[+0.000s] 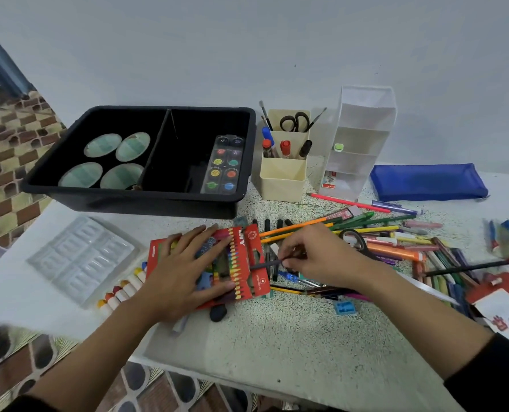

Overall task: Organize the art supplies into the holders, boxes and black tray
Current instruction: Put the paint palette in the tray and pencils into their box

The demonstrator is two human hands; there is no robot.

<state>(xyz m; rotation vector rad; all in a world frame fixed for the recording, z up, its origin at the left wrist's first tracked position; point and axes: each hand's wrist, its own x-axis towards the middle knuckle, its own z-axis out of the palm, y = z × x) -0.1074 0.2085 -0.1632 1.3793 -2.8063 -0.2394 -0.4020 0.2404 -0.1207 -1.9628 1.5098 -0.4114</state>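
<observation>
Left hand (185,269) lies flat with fingers spread wide, pressing the red coloured-pencil box (257,281) onto the bench (277,337). Right hand (315,257) pinches a dark pencil (265,264) between thumb and fingertips. The pencil's free end points to 9 o'clock and lies over the box's flap. From the hands, the black tray (128,203) sits at 11 o'clock, the cream holder (283,179) at 12 o'clock, and loose pens and markers (396,239) spread toward 3 o'clock.
</observation>
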